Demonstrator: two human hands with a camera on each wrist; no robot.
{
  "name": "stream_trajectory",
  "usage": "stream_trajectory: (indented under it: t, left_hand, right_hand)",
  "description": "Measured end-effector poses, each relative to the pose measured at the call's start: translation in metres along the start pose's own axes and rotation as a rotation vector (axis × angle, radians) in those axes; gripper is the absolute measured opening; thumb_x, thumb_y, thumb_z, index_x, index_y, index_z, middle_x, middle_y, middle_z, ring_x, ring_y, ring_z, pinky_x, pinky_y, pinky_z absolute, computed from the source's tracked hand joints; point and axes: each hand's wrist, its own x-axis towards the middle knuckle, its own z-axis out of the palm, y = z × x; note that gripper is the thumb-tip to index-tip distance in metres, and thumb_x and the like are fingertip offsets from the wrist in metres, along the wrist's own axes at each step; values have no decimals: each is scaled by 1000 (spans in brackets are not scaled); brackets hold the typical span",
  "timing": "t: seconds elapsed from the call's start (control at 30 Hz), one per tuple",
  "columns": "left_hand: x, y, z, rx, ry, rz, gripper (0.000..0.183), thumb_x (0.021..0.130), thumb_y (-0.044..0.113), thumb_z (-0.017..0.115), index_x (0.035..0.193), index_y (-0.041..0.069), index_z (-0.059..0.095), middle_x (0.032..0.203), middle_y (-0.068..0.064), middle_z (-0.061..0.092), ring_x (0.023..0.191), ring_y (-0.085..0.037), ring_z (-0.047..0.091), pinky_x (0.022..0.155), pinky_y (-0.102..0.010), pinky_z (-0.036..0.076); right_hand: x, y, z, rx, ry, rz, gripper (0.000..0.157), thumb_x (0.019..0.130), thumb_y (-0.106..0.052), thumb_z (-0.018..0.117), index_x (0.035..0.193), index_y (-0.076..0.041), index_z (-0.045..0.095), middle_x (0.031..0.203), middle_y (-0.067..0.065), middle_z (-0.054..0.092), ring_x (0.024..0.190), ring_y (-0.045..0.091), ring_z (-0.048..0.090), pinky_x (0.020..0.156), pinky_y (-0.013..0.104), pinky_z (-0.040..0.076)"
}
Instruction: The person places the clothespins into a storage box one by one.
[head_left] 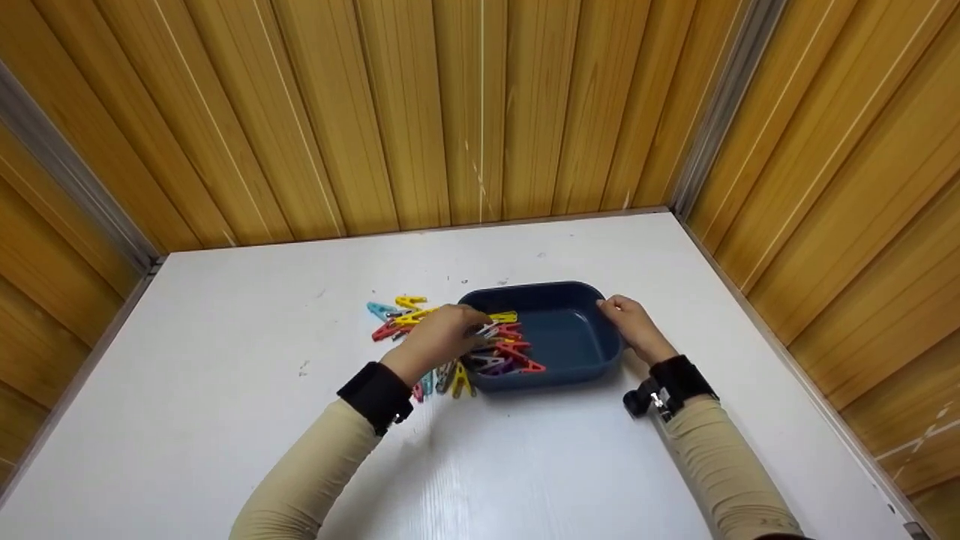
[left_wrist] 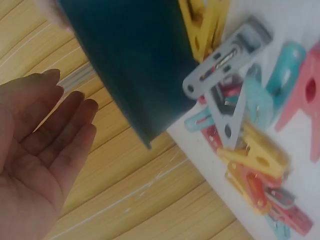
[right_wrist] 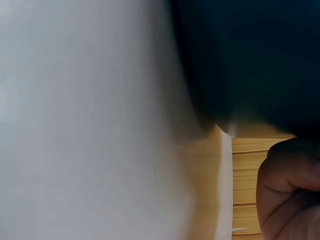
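A dark blue rectangular basin (head_left: 566,341) sits on the table, with several coloured clothespins (head_left: 512,349) at the left end inside it. Its right rim is gripped by my right hand (head_left: 634,328), whose fingers are curled in the right wrist view. My left hand (head_left: 442,335) hovers over the basin's left rim, above the clothespins. In the left wrist view that left hand (left_wrist: 47,145) has loosely spread fingers and nothing in them. More clothespins, among them a grey clothespin (left_wrist: 227,57) and a yellow clothespin (head_left: 460,381), lie outside the basin on the left, partly hidden by my left hand.
The white table (head_left: 540,450) stands against a wood-look panel wall (head_left: 472,112) at the back, with similar panels on both sides. A blue clothespin (head_left: 380,309) and a red clothespin (head_left: 386,330) lie at the pile's far left.
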Motion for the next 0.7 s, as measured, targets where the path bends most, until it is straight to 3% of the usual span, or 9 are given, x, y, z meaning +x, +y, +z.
stream_trajectory:
  t: [0.1, 0.37, 0.7]
  left_hand:
    - [-7, -5, -7, 11, 13, -36, 29, 94, 4, 69, 123, -3, 71, 121, -21, 74, 116, -36, 69, 104, -49, 54]
    - [-36, -27, -16, 68, 42, -32, 21, 89, -4, 69, 109, -4, 76, 106, -20, 77, 99, -33, 74, 90, -49, 59]
    - [-71, -51, -13, 148, -67, -120, 18, 85, -6, 74, 103, -5, 76, 104, -18, 78, 100, -33, 73, 94, -48, 58]
  right_hand:
    - [8, 11, -1, -17, 8, 6, 32, 107, -24, 50, 76, -16, 48, 68, -9, 39, 56, 3, 39, 50, 17, 34]
    - [9, 17, 2, -31, 31, -12, 32, 106, -24, 52, 75, -17, 48, 68, -10, 40, 57, 2, 40, 51, 17, 35]
    - [9, 17, 1, -36, 33, -7, 31, 106, -23, 51, 76, -17, 48, 67, -10, 40, 55, 1, 39, 49, 17, 33]
